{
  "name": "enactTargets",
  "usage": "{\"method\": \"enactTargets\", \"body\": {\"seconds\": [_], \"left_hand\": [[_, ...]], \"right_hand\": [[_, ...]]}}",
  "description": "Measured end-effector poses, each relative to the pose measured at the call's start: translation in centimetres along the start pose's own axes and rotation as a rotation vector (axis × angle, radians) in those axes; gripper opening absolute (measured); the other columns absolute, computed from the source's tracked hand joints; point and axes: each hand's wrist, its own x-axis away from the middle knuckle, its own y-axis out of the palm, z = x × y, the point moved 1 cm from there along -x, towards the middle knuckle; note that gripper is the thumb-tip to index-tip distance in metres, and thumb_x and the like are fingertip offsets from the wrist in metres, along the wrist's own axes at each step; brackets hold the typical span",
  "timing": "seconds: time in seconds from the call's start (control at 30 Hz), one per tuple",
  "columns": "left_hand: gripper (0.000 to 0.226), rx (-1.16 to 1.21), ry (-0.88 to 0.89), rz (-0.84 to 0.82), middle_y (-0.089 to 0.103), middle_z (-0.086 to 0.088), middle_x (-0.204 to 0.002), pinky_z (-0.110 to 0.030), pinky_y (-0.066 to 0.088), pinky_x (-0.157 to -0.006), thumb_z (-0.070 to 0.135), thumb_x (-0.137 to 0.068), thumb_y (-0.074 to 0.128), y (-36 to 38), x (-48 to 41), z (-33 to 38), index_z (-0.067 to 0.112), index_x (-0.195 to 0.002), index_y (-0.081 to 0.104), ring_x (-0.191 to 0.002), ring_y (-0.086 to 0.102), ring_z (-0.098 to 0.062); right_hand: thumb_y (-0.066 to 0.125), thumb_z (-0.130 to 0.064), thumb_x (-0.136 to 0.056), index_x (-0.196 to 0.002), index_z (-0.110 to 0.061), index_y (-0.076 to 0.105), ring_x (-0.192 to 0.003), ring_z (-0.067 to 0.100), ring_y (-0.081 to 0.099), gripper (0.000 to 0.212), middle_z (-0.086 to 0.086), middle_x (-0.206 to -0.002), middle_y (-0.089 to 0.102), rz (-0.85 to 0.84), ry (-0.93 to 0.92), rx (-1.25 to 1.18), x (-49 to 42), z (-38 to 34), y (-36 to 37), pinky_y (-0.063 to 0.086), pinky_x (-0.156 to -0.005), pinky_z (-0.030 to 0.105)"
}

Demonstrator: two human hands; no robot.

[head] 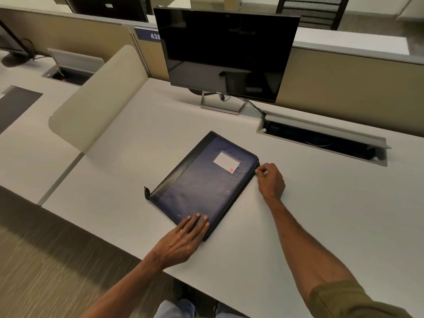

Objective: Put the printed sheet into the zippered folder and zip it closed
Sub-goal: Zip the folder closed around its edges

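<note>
A dark blue zippered folder [202,182] with a black spine strip and a white label lies closed and flat on the grey desk [321,214], turned at an angle. My left hand [183,237] rests flat on its near corner, fingers spread. My right hand [270,180] is at the folder's right far corner, with thumb and fingers pinched at the zipper edge; the zipper pull itself is hidden by the fingers. No printed sheet is visible anywhere.
A dark monitor [227,53] on a stand sits behind the folder. An open cable tray [321,138] is recessed in the desk at the right. A beige divider panel [96,99] stands at the left. The desk's front edge runs near my body.
</note>
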Motion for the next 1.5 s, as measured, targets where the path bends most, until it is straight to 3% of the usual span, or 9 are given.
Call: {"method": "enactTargets", "body": {"seconds": [0.13, 0.57, 0.73, 0.83, 0.93, 1.17, 1.27, 1.37, 1.5], "left_hand": [[0.064, 0.073, -0.072, -0.03, 0.037, -0.02, -0.17, -0.057, 0.042, -0.124, 0.045, -0.116, 0.034, -1.0, -2.1, 0.1, 0.003, -0.163, 0.039, -0.157, 0.038, -0.042], [0.064, 0.075, -0.036, 0.054, 0.036, -0.021, -0.17, -0.052, 0.038, -0.127, 0.044, -0.115, 0.03, -5.3, -16.8, -2.4, 0.003, -0.163, 0.039, -0.156, 0.04, -0.039], [0.069, 0.103, -0.115, -0.029, 0.021, -0.019, -0.176, -0.051, 0.031, -0.131, 0.047, -0.114, 0.027, -6.3, -22.4, -2.6, 0.005, -0.169, 0.024, -0.161, 0.029, -0.04], [0.08, 0.136, -0.206, -0.071, 0.034, -0.012, -0.167, -0.05, 0.048, -0.112, 0.058, -0.106, 0.042, -7.2, -25.5, -2.2, 0.008, -0.166, 0.025, -0.145, 0.046, -0.038], [0.082, 0.165, -0.317, -0.141, 0.048, -0.006, -0.14, -0.047, 0.05, -0.095, 0.067, -0.095, 0.057, -7.4, -27.6, -1.6, 0.015, -0.154, 0.033, -0.122, 0.054, -0.031], [0.085, 0.186, -0.413, -0.215, 0.051, -0.017, -0.146, -0.041, 0.056, -0.086, 0.05, -0.111, 0.037, -7.0, -29.0, -2.1, -0.002, -0.169, 0.002, -0.116, 0.063, -0.031], [0.079, 0.211, -0.38, -0.261, 0.046, -0.026, -0.155, -0.042, 0.058, -0.087, 0.034, -0.112, 0.04, -7.1, -29.3, -2.0, -0.01, -0.166, 0.003, -0.111, 0.069, -0.034], [0.081, 0.348, -0.429, -0.309, 0.055, -0.031, -0.145, -0.042, 0.06, -0.088, 0.025, -0.111, 0.046, -7.5, -29.8, -1.5, -0.016, -0.163, -0.001, -0.106, 0.072, -0.033], [0.059, 0.441, -0.456, -0.337, 0.053, -0.041, -0.146, -0.037, 0.056, -0.065, 0.006, -0.112, 0.04, -7.7, -28.5, -0.5, -0.024, -0.158, 0.018, -0.089, 0.075, -0.027]], "right_hand": [[0.067, -0.019, -0.103, -0.104, -0.01, 0.072, -0.099, 0.028, 0.07, 0.01, 0.005, -0.114, 0.072, -0.015, -0.001, -0.017, -0.5, 0.4, 0.0, 0.057, -0.085, 0.039], [0.07, -0.022, -0.1, -0.106, -0.012, 0.073, -0.101, 0.025, 0.071, 0.012, 0.003, -0.114, 0.073, -0.072, 0.013, -0.021, -1.6, 1.2, -0.1, 0.056, -0.086, 0.037], [0.073, -0.022, -0.097, -0.103, -0.015, 0.073, -0.099, 0.02, 0.071, 0.009, -0.002, -0.112, 0.072, -0.103, -0.018, 0.003, -2.4, 1.2, -0.2, 0.056, -0.083, 0.034], [0.074, -0.023, -0.096, -0.103, -0.017, 0.073, -0.098, 0.015, 0.071, 0.009, -0.005, -0.111, 0.072, -0.125, -0.036, 0.008, -2.6, 1.2, -0.2, 0.056, -0.082, 0.034], [0.073, -0.025, -0.097, -0.102, -0.019, 0.073, -0.1, 0.012, 0.07, 0.008, -0.009, -0.112, 0.07, -0.143, -0.041, 0.022, -3.0, 1.5, 0.0, 0.056, -0.081, 0.032], [0.069, -0.026, -0.101, -0.099, -0.019, 0.07, -0.097, 0.013, 0.07, 0.007, -0.009, -0.11, 0.068, -0.122, -0.08, 0.058, -4.2, 1.8, 0.1, 0.058, -0.081, 0.04], [0.069, -0.027, -0.101, -0.099, -0.017, 0.071, -0.095, 0.016, 0.07, 0.011, -0.007, -0.11, 0.069, -0.08, -0.053, 0.043, -5.2, 1.5, -0.1, 0.059, -0.08, 0.04], [0.068, -0.024, -0.101, -0.1, -0.017, 0.07, -0.097, 0.018, 0.071, 0.007, -0.006, -0.111, 0.068, -0.09, -0.08, 0.072, -6.3, 1.2, -0.4, 0.059, -0.081, 0.039], [0.065, -0.024, -0.103, -0.103, -0.015, 0.07, -0.101, 0.016, 0.07, 0.009, -0.004, -0.114, 0.068, -0.17, -0.154, 0.074, -7.7, 0.6, -0.5, 0.06, -0.083, 0.036]]}}
